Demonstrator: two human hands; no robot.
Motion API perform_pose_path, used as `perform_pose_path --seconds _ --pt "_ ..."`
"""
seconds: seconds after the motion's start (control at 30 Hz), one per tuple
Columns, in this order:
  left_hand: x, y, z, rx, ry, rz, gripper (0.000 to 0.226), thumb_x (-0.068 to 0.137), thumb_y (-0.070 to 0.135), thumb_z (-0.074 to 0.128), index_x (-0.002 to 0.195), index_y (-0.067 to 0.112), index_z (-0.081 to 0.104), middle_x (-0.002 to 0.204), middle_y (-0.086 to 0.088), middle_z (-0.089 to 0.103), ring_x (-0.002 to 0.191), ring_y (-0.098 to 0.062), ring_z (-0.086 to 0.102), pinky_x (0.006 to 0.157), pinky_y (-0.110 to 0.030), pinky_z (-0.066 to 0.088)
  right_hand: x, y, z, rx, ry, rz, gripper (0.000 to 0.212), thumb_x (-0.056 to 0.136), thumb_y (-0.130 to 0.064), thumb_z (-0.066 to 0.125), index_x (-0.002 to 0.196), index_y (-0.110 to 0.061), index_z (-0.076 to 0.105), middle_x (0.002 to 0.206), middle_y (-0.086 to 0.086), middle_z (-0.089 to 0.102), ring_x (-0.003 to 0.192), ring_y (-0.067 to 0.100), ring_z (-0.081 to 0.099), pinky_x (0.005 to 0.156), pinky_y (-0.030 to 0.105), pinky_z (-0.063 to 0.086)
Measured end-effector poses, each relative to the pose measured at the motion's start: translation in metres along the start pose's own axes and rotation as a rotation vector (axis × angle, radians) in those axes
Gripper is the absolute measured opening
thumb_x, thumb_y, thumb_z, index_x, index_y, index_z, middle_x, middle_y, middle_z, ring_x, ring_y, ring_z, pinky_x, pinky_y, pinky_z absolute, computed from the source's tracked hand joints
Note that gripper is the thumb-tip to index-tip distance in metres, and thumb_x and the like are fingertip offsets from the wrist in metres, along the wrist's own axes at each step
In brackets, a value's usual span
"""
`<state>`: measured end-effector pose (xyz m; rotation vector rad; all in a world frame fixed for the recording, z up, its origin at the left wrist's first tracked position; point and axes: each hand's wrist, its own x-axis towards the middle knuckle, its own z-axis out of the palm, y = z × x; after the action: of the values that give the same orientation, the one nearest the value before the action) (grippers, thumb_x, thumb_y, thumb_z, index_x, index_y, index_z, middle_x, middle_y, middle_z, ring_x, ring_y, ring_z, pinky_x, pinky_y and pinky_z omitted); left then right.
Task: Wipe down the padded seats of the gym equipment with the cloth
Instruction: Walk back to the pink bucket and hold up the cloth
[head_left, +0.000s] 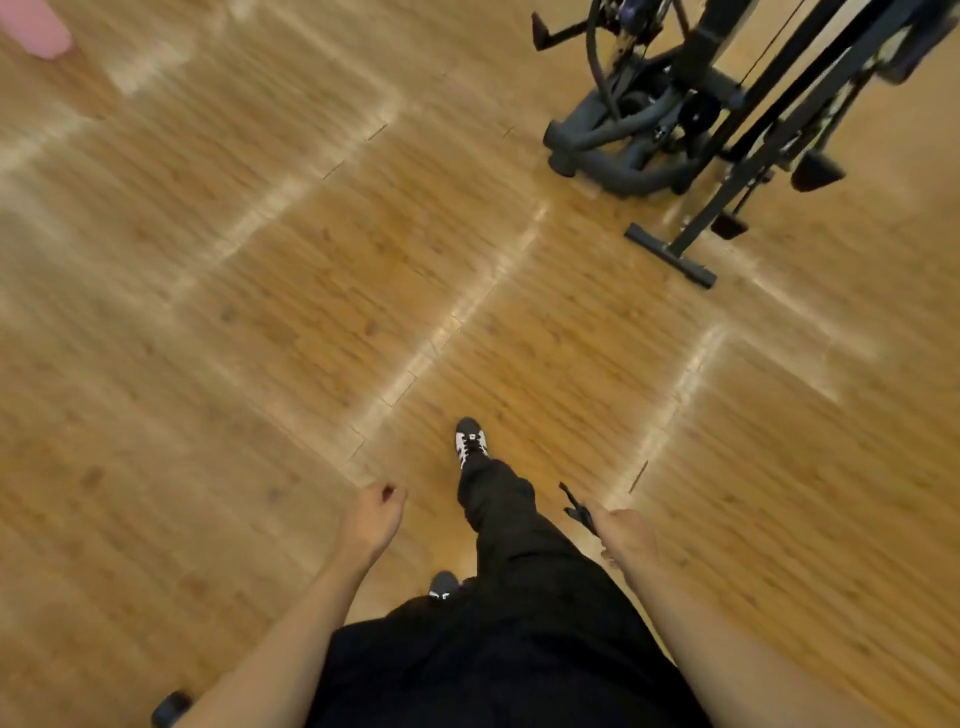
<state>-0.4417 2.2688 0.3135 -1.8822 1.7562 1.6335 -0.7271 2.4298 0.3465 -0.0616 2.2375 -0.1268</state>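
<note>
I look down at a wooden gym floor while walking, and the picture is blurred. My left hand (375, 514) hangs at my side with its fingers loosely curled and holds nothing. My right hand (626, 532) grips a dark cloth (577, 506), of which only a thin strip sticks out ahead of the fingers. A black gym machine (670, 119) with a metal frame, cables and pedals stands at the upper right, well ahead of both hands. No padded seat shows in this view.
My legs in black trousers and black-and-white shoes (470, 441) step forward in the middle. A pink object (36, 28) lies at the top left corner. A small dark round thing (170, 707) sits at the bottom left. The machine's foot bar (670, 254) juts onto the floor.
</note>
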Motion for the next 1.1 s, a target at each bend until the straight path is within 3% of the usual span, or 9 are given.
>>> perform_pose_path --seconds 0.13,0.27,0.37,0.47,0.57,0.77,0.93,1.1 --pt "0.054 0.023 -0.040 0.035 0.062 -0.173 0.026 0.104 0.032 0.048 0.093 0.015 0.064 0.087 -0.004 0.066 0.085 -0.024 0.062 0.079 -0.037 0.050 0.050 -0.106 -0.028 -0.075 -0.068 -0.024 0.050 0.089 -0.055 0.052 0.081 -0.009 0.071 0.075 0.009 0.068 0.069 0.023 0.063 0.058 0.029 0.044" --pt "0.102 0.052 -0.088 -0.035 0.164 -0.359 0.029 0.103 0.029 0.049 0.086 0.012 0.065 0.086 -0.007 0.066 0.092 -0.030 0.064 0.083 -0.039 0.047 0.081 -0.247 -0.043 -0.140 -0.139 -0.107 0.047 0.087 -0.056 0.057 0.076 -0.011 0.065 0.081 0.011 0.068 0.080 0.028 0.067 0.071 0.035 0.054" --pt "0.136 0.089 -0.125 -0.060 0.206 -0.409 0.031 0.104 0.029 0.046 0.092 0.009 0.066 0.083 -0.003 0.062 0.086 -0.023 0.058 0.076 -0.035 0.038 0.088 -0.360 -0.044 -0.214 -0.178 -0.242 0.041 0.086 -0.055 0.056 0.073 -0.015 0.058 0.076 0.008 0.059 0.072 0.024 0.060 0.064 0.031 0.045" --pt "0.184 0.124 -0.164 -0.120 0.253 -0.419 0.036 0.105 0.030 0.044 0.092 0.005 0.065 0.082 -0.005 0.064 0.078 -0.020 0.057 0.076 -0.037 0.046 0.093 -0.465 -0.040 -0.362 -0.168 -0.490 0.039 0.086 -0.049 0.055 0.064 -0.017 0.052 0.061 0.004 0.049 0.057 0.020 0.048 0.054 0.029 0.030" --pt "0.244 0.159 -0.208 -0.156 0.269 -0.406 0.036 0.107 0.033 0.040 0.095 0.006 0.062 0.087 -0.002 0.062 0.081 -0.017 0.057 0.080 -0.034 0.044 0.105 -0.554 -0.039 -0.521 -0.177 -0.610 0.037 0.087 -0.041 0.061 0.062 -0.015 0.056 0.056 0.001 0.049 0.050 0.015 0.044 0.046 0.026 0.026" --pt "0.381 0.246 -0.324 -0.190 0.263 -0.299 0.031 0.105 0.029 0.045 0.085 0.011 0.061 0.083 0.000 0.064 0.082 -0.021 0.061 0.081 -0.035 0.048 0.140 -0.700 -0.063 -0.765 -0.038 -0.610 0.033 0.083 -0.052 0.058 0.074 -0.021 0.059 0.066 -0.002 0.061 0.057 0.014 0.055 0.045 0.025 0.035" --pt "0.478 0.318 -0.423 -0.189 0.301 -0.215 0.028 0.102 0.035 0.049 0.088 0.016 0.064 0.081 -0.001 0.066 0.081 -0.022 0.062 0.078 -0.037 0.052 0.144 -0.840 -0.067 -0.741 0.009 -0.652 0.041 0.085 -0.055 0.052 0.073 -0.017 0.060 0.067 0.001 0.063 0.060 0.018 0.060 0.045 0.027 0.037" --pt "0.559 0.349 -0.503 -0.167 0.305 -0.254 0.025 0.103 0.031 0.050 0.091 0.017 0.067 0.081 0.000 0.067 0.077 -0.016 0.062 0.072 -0.034 0.051 0.153 -0.994 -0.033 -0.753 -0.023 -0.714 0.041 0.085 -0.053 0.052 0.073 -0.015 0.058 0.069 0.003 0.062 0.061 0.019 0.058 0.046 0.027 0.035"
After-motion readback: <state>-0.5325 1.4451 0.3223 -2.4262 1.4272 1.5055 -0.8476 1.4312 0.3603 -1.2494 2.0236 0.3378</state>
